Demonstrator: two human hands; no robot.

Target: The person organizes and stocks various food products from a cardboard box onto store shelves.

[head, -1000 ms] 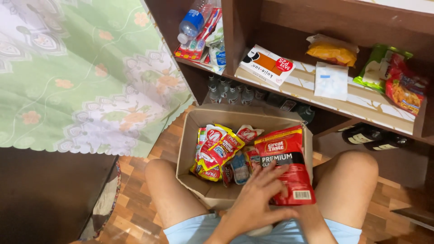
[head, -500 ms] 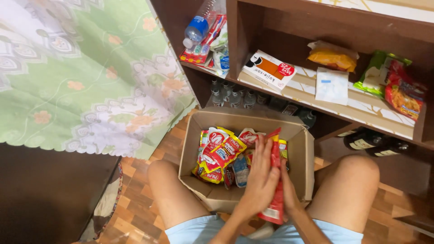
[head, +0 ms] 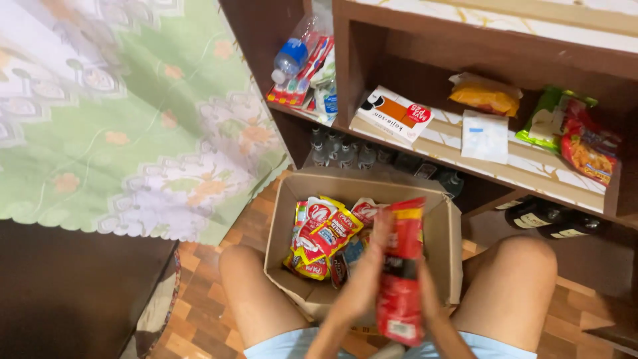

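An open cardboard box (head: pixel 446 247) sits on the floor between my bare knees. Inside it lie several red and yellow snack packets (head: pixel 320 238). Above the box's near side I hold a long red pouch (head: pixel 400 279) upright and edge-on. My left hand (head: pixel 367 274) presses flat against its left face, fingers pointing up. My right hand (head: pixel 425 296) is mostly hidden behind the pouch and grips it from the right.
A dark wooden shelf (head: pixel 505 171) ahead carries a flat carton (head: pixel 395 114), an orange bag (head: pixel 484 96), a white packet (head: pixel 484 135) and green and red bags (head: pixel 575 133). Bottles (head: pixel 345 154) stand below. A green floral cloth (head: pixel 126 113) hangs at left.
The red pouch was turned from lying face-up over the box to standing edge-on, and both hands now clasp it between them. The view has shifted slightly.
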